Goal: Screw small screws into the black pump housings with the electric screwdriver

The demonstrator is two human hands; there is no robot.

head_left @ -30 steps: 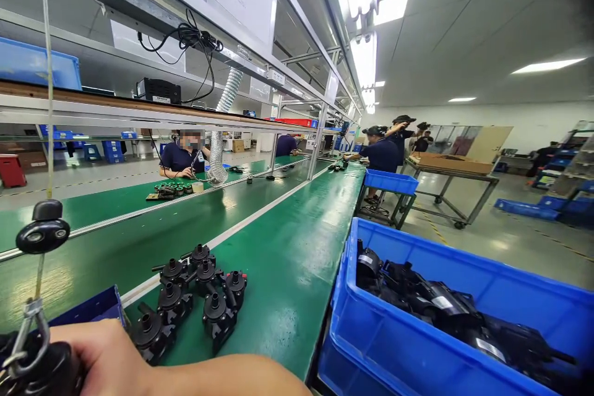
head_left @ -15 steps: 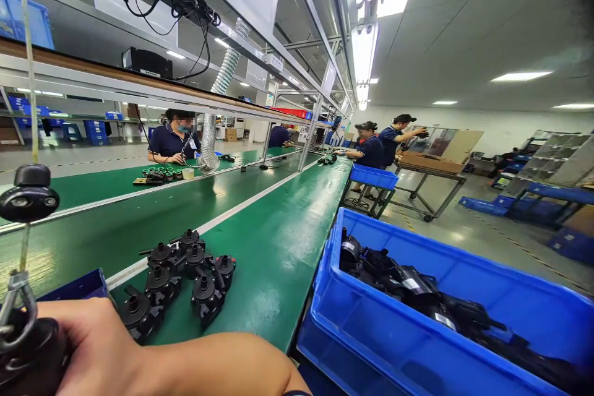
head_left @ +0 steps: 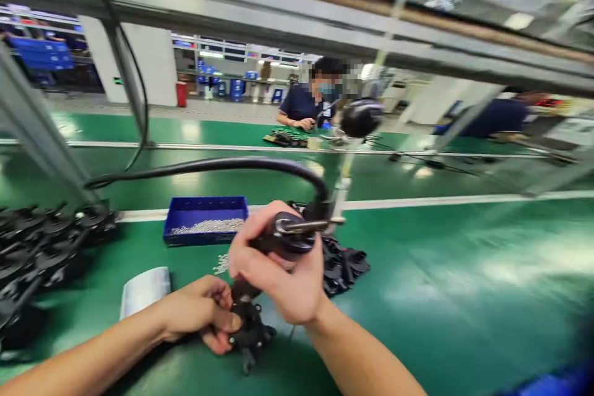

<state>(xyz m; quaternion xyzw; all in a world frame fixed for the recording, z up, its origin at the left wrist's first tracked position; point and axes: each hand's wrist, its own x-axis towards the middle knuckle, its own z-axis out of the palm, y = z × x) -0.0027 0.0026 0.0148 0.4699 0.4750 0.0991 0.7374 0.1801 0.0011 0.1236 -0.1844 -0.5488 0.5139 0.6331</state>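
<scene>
Biggest thing in front of you is the long, glossy green worktop (head_left: 440, 322), and pretty much everything sits on it. Off to your left there's a crowd of black moulded plastic units (head_left: 51, 247) packed side by side, probably to save room. A smaller cluster of similar black housings (head_left: 346, 267) sits just past your right hand (head_left: 283, 275), partly hidden by it.

The shallow dark-blue plastic tray (head_left: 167, 236) is ahead of your hands, handy for either one I'd guess, with low walls to corral the tiny silvery pieces (head_left: 208, 226), which look like screws.

Your right grip is wrapped around a black, cylindrical corded hand tool (head_left: 299, 244), nose tipped downward, metal hook on top; likely hung from above so you don't carry all its weight. Your left hand (head_left: 206, 312) has the small black lobed plastic part (head_left: 253, 328) pinched in its grip, right below the tool, looks like to steady it. Can't tell if the tool's tip touches it, too blurry.

The flat white rectangular item (head_left: 146, 291) beside your left forearm might have print, but nothing's readable, and no brands or labels elsewhere either.
</scene>
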